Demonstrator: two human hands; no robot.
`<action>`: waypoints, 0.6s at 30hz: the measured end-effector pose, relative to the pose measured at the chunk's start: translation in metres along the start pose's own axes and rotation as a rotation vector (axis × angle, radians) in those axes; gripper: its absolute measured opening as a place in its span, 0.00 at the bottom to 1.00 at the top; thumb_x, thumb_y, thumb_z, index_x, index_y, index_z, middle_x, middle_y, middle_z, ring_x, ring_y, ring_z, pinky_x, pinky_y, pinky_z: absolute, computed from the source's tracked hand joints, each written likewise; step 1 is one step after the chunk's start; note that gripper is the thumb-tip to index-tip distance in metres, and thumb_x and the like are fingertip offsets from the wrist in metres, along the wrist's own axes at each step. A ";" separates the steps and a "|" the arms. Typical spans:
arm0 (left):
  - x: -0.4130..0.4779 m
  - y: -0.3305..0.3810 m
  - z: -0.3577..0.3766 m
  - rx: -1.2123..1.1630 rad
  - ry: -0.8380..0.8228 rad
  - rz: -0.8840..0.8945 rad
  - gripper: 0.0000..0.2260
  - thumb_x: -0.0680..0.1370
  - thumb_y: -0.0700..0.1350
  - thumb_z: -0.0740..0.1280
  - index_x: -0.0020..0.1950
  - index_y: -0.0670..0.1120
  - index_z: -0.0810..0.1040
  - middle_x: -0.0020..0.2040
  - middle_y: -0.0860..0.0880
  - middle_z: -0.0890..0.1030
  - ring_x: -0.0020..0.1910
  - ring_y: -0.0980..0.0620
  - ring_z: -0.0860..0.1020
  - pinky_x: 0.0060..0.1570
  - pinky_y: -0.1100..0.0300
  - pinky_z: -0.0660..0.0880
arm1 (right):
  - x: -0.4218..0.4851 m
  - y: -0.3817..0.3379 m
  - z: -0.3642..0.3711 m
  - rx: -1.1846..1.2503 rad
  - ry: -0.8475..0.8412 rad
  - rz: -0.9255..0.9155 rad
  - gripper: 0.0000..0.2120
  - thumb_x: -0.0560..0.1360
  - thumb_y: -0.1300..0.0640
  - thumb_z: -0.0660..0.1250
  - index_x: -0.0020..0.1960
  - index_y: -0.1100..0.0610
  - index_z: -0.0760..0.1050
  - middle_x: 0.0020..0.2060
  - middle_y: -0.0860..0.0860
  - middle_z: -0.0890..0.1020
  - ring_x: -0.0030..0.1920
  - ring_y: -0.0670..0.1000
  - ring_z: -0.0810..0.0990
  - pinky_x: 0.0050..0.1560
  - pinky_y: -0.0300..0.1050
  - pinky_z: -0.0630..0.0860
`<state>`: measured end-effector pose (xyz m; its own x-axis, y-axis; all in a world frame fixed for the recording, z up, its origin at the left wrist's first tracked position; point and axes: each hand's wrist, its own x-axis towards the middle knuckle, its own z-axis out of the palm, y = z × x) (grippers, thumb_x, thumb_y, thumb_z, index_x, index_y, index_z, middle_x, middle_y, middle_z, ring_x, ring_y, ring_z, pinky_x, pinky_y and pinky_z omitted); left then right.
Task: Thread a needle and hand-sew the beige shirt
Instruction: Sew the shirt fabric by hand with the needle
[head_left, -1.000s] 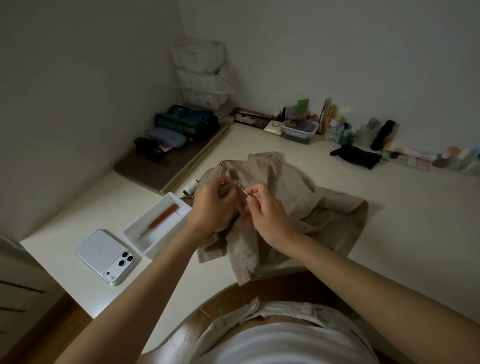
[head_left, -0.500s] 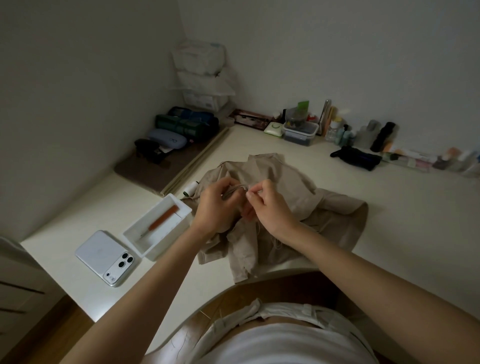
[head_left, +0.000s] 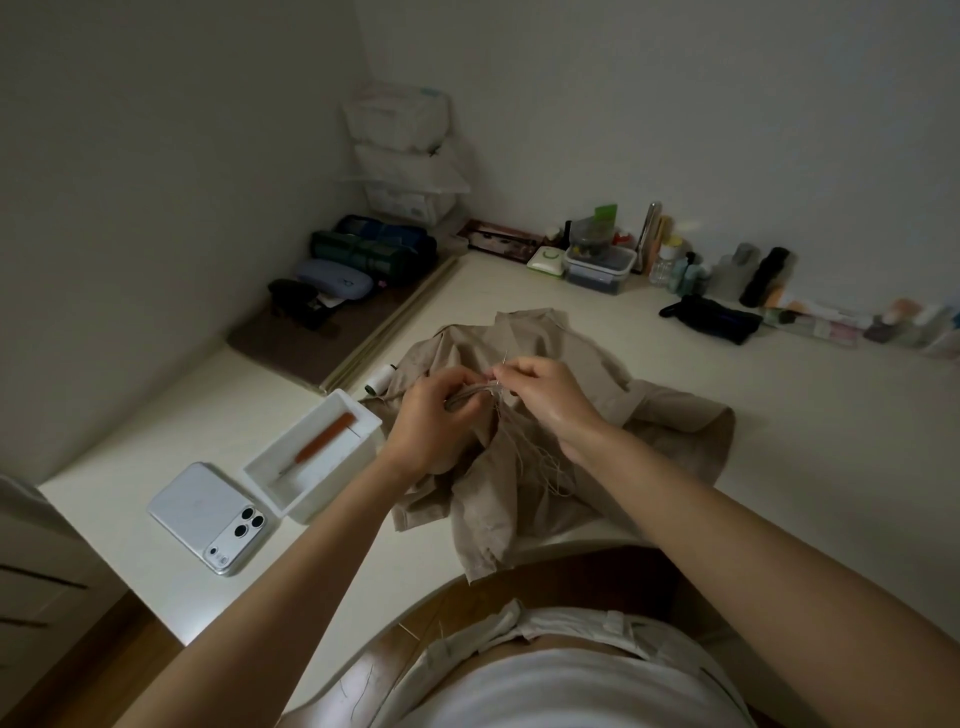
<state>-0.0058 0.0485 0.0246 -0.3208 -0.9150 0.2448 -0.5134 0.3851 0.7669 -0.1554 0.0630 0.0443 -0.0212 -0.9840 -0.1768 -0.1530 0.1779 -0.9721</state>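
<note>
The beige shirt (head_left: 649, 415) lies crumpled on the cream desk (head_left: 779, 415), one corner hanging over the front edge. My left hand (head_left: 431, 421) pinches a folded edge of the shirt and lifts it. My right hand (head_left: 545, 395) pinches the thin needle (head_left: 503, 366), which stands up from that fabric edge right beside my left fingertips. Loose beige thread (head_left: 540, 462) hangs in tangled loops below my right wrist. A white thread spool (head_left: 378, 382) lies just left of the shirt.
A white tray (head_left: 363, 415) holding an orange-handled tool (head_left: 324, 441) stands left of the shirt, with a white phone (head_left: 208, 514) beside it. Cases and stacked boxes fill the back left corner. Bottles, a plastic container (head_left: 600, 267) and a black pouch (head_left: 711, 317) line the back wall.
My hands have stayed together over the shirt. The right hand's fingers shifted at the fabric edge, and the needle now points upward from it, with more loose thread showing below.
</note>
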 end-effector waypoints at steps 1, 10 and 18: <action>0.000 -0.001 0.000 0.008 -0.017 -0.001 0.02 0.77 0.41 0.67 0.46 0.45 0.79 0.38 0.53 0.80 0.37 0.59 0.77 0.39 0.68 0.73 | 0.001 0.000 -0.001 0.008 0.017 -0.006 0.08 0.80 0.57 0.61 0.49 0.54 0.79 0.49 0.51 0.81 0.54 0.49 0.78 0.46 0.32 0.72; -0.014 -0.044 -0.009 0.322 -0.368 -0.282 0.06 0.76 0.42 0.66 0.40 0.49 0.75 0.36 0.53 0.75 0.37 0.53 0.74 0.38 0.63 0.69 | 0.023 0.005 -0.015 0.141 0.032 -0.005 0.12 0.82 0.61 0.53 0.46 0.58 0.73 0.44 0.51 0.81 0.53 0.51 0.80 0.60 0.43 0.74; 0.003 -0.016 -0.024 -0.286 -0.517 -0.390 0.23 0.73 0.52 0.62 0.68 0.54 0.71 0.65 0.57 0.73 0.63 0.61 0.71 0.62 0.62 0.67 | 0.028 -0.012 -0.022 0.182 0.019 -0.015 0.10 0.82 0.61 0.53 0.47 0.59 0.72 0.42 0.54 0.82 0.45 0.47 0.82 0.48 0.39 0.77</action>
<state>0.0205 0.0366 0.0277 -0.5292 -0.7781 -0.3383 -0.4615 -0.0706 0.8843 -0.1757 0.0328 0.0543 -0.0391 -0.9862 -0.1611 0.0282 0.1601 -0.9867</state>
